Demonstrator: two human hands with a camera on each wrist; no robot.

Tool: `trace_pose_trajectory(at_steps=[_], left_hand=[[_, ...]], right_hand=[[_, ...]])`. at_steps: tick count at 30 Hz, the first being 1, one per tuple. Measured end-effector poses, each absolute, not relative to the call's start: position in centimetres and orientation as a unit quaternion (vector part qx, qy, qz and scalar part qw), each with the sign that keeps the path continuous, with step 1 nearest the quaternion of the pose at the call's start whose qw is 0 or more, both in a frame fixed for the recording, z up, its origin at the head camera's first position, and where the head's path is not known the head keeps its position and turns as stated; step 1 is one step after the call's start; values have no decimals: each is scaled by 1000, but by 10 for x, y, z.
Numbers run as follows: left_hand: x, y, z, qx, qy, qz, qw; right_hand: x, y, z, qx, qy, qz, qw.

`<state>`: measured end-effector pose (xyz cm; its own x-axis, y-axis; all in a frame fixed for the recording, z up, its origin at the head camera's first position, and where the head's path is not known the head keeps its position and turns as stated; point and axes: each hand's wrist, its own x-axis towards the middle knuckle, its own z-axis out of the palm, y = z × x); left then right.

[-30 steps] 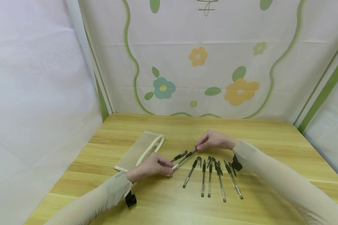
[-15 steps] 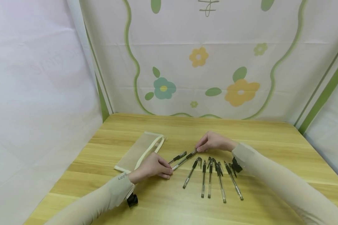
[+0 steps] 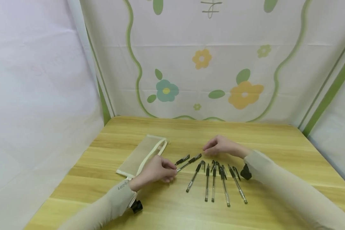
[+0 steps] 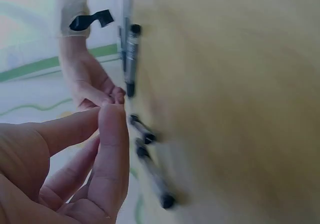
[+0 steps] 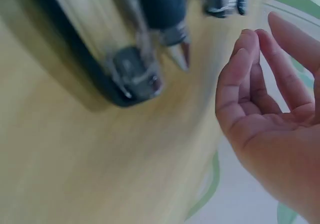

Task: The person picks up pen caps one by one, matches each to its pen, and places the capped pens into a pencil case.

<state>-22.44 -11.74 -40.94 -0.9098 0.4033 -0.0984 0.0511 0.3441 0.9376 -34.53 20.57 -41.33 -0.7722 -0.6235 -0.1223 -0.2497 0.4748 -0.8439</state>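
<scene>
My left hand pinches the near end of a capped black gel pen between thumb and forefinger; its cap points up and right. Just behind it lies another black pen, partly hidden by the fingers. In the left wrist view the left hand has thumb and fingertip together, and the pen end is hidden. Past the cap, my right hand hovers with bent fingers holding nothing. The right wrist view shows that right hand with thumb and fingers apart.
A beige mesh zip pouch lies left of the pens, partly under the left hand. Several black pens fan out near the middle, including an uncapped pen with a loose cap beside it. A patterned cloth hangs behind the wooden table.
My right hand has let go of the pen's cap end and shifted slightly right. The left hand stays at the pen's other end, and the remaining pens have not moved.
</scene>
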Motion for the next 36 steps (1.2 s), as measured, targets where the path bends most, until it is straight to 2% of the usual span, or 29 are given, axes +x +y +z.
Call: trace_pose_trajectory(at_steps=[7, 17, 23, 29, 36], left_hand=[[-221, -101, -399, 172, 809, 547, 131], [-223, -85, -394, 190, 782, 576, 141], [-223, -81, -402, 193, 783, 564, 177], [-224, -75, -404, 194, 792, 551, 179], [-225, -68, -407, 189, 789, 554, 189]], right_hand=[[-315, 225, -397, -207, 820, -505, 173], [-278, 238, -385, -160, 811, -551, 118], [-268, 241, -392, -157, 808, -551, 138], [-267, 243, -400, -154, 798, -569, 128], [-268, 242, -402, -154, 792, -572, 147]])
